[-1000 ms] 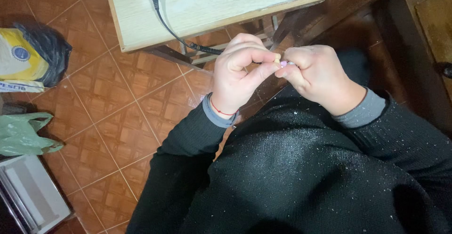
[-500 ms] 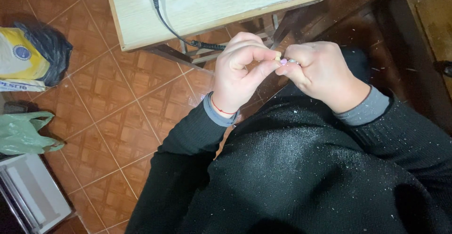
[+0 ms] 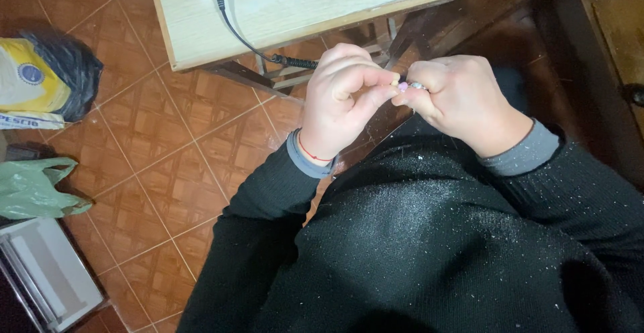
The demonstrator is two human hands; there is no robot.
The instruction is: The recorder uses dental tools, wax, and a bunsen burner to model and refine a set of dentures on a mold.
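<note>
You are pinching a tiny pale piece (image 3: pixel 396 78) between the pressed-together fingertips of your left hand (image 3: pixel 342 98) and right hand (image 3: pixel 456 98), below the tabletop (image 3: pixel 302 11) edge, where a slackening grip is likely dropping it onto the tiled floor (image 3: pixel 168 165).

Two hands, two bags, one table.
One left hand (image 3: pixel 342 101) and one right hand (image 3: pixel 463 101); one green bag (image 3: pixel 33 189), one black-and-yellow bag (image 3: pixel 47 81); one table (image 3: pixel 322 11), one cable (image 3: pixel 245 34), one grey box (image 3: pixel 43 276).
</note>
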